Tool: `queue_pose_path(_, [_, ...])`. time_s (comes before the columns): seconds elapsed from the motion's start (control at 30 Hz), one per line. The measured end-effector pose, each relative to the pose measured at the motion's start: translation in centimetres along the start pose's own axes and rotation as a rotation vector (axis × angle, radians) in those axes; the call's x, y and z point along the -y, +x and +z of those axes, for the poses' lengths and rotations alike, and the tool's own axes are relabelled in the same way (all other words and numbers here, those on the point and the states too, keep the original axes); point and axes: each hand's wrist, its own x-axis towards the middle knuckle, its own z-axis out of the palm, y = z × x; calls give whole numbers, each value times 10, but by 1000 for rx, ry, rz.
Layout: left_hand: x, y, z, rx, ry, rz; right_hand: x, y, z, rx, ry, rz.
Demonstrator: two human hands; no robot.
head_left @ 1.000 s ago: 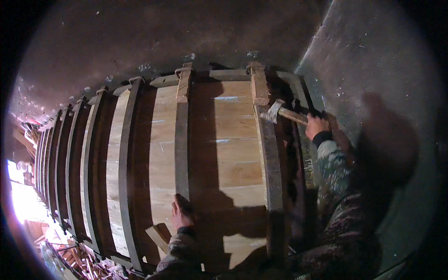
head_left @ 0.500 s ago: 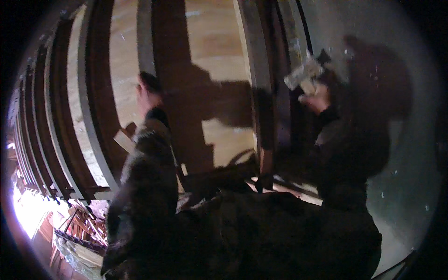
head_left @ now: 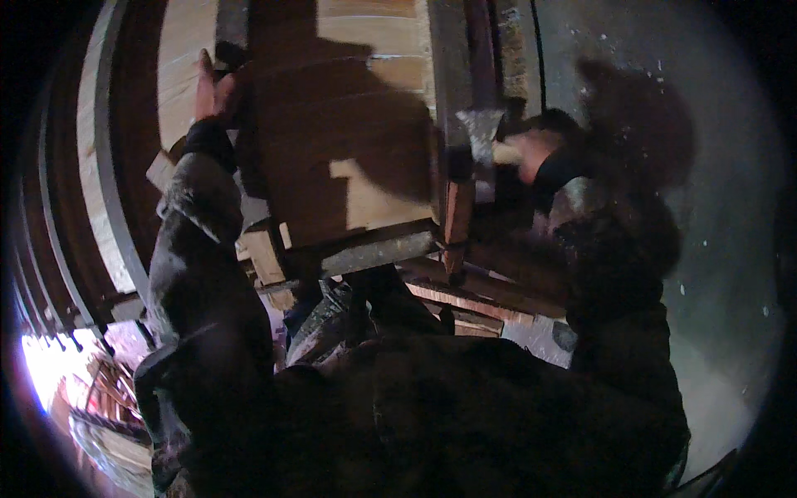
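My right hand point(head_left: 535, 153) is closed round the pale wooden handle of a hatchet. The flared metal hatchet head point(head_left: 481, 133) is in front of an upright wooden beam point(head_left: 452, 83) at the right. Over at the left, my left hand point(head_left: 217, 93) grips a narrow grey wooden beam point(head_left: 232, 25), with its thumb along the left side. Shadow hides most of the left fingers. Between the hands lies pale boarding point(head_left: 390, 195), partly covered by the shadow of my head and arms.
A grey wall point(head_left: 714, 249) runs along the right. Parallel beams point(head_left: 100, 158) repeat toward the left. A short wood block point(head_left: 161, 170) sticks out beside my left forearm. Below are a crosspiece point(head_left: 378, 253), loose planks point(head_left: 473, 307) and, at lower left, a heap of wood pieces point(head_left: 112, 386).
In the view, my left hand has shifted up and left, along with the beams. The hatchet has moved left and its head has turned, now close to the upright beam.
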Motion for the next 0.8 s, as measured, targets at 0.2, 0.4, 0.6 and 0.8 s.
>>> queue_pose_path(0.2, [4,-132,-32,-16,-293,-105,12,8,-54,-587,224,235])
queue_pose_path(0.4, [-15,-306,-40,-217,94,60,24,-18,-33,147,-283,-100])
queue_pose_path(0.6, [-23,-378,-15,-149,365,-28,1,-4,-15,-111,-41,12])
queue_pose_path(0.8, [-6,-390,3,-178,419,18,12,-33,27,-34,41,-21])
